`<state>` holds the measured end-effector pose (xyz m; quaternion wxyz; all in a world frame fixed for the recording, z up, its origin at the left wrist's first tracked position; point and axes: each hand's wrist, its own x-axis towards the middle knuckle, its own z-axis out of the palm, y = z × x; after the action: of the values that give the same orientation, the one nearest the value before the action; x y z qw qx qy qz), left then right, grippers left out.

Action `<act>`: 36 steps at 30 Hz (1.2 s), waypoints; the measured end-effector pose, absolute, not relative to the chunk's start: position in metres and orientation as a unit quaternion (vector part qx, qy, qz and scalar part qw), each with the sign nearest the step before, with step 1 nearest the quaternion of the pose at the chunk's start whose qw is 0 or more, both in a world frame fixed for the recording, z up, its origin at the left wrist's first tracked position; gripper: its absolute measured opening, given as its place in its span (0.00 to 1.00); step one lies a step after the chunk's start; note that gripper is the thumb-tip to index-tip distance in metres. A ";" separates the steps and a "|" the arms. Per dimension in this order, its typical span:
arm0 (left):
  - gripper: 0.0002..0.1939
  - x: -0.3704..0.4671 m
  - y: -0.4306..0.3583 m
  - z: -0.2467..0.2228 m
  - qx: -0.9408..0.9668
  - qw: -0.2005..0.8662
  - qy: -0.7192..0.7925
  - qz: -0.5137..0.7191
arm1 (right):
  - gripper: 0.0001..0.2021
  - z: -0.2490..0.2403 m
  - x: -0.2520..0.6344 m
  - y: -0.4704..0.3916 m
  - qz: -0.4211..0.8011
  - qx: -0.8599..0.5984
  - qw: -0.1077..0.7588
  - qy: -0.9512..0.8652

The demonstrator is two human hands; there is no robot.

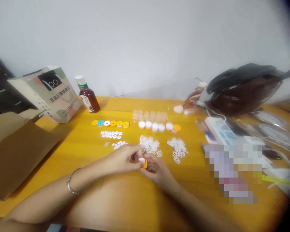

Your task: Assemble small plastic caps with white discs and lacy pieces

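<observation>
My left hand [127,158] and my right hand [158,169] meet above the table's middle. Between them is a small round orange cap [145,165] with a white piece [141,159] at its top. Right-hand fingers curl round the cap's side, while left thumb and fingertips pinch at its other edge and the white piece. Just beyond the hands lie a pile of white lattice-like plastic pieces [148,145] and a group of small white discs [119,145]. Farther off are a row of orange, teal and white ring-shaped caps [113,123] and a row of white caps [155,127].
Clear cylinders [152,116] stand behind the white caps. A second lattice-piece pile [178,149] lies right. A brown bottle [90,98], paper bag [56,96] and cardboard box [19,154] stand left; another bottle [193,96], dark bag [246,91] and power strip [219,130] are right.
</observation>
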<state>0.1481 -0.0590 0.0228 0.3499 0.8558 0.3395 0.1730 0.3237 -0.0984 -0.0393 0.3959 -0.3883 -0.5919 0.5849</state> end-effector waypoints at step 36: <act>0.10 0.164 0.062 -0.008 0.785 0.019 0.534 0.314 | 0.20 -0.032 0.331 -0.088 0.656 -0.450 0.412 -0.444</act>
<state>0.1640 0.0618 -0.0082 0.0194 0.7847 0.5339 0.3144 0.3306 -0.0881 -0.0321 0.4122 -0.4502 -0.4435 0.6563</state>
